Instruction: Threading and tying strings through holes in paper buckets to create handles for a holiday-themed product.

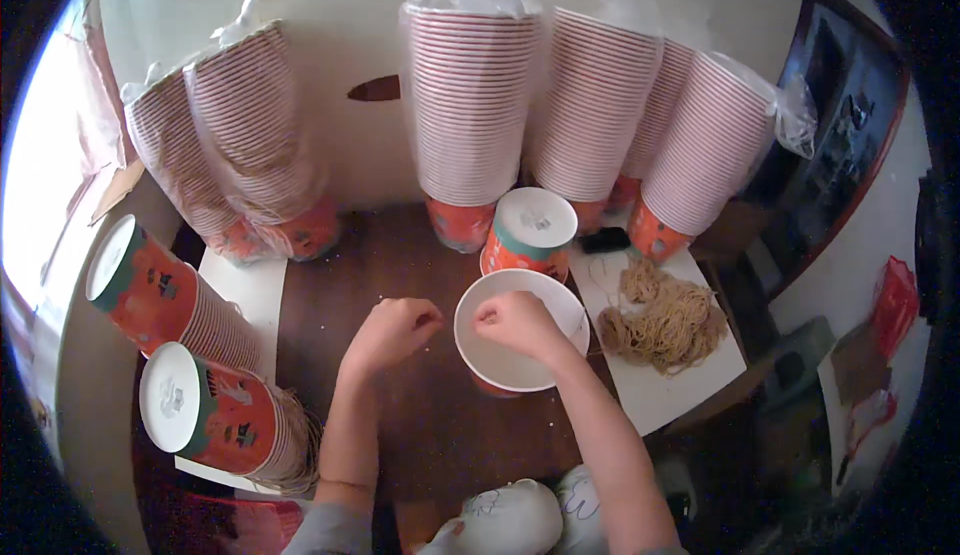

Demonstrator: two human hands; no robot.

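A white-lined paper bucket [560, 300] stands upright, its mouth facing up, on the dark table in front of me. My right hand [518, 323] is over the bucket's mouth, fingers curled and pinched together. Just left of the bucket, my left hand [398, 331] is held closed, its fingertips turned toward the bucket. Whatever either pinch holds, if anything, is too small to make out. Behind the open bucket sits an upturned orange bucket [530, 255] with a white base. A tangled heap of tan string [668, 323] lies to the right on a white board.
Tall bagged bucket stacks line the back, with one stack [470, 105] near the middle and another [705, 145] at right. Two nested stacks lean at left, the nearer stack [240, 423] with string at its rims. A black object [604, 241] lies behind the string.
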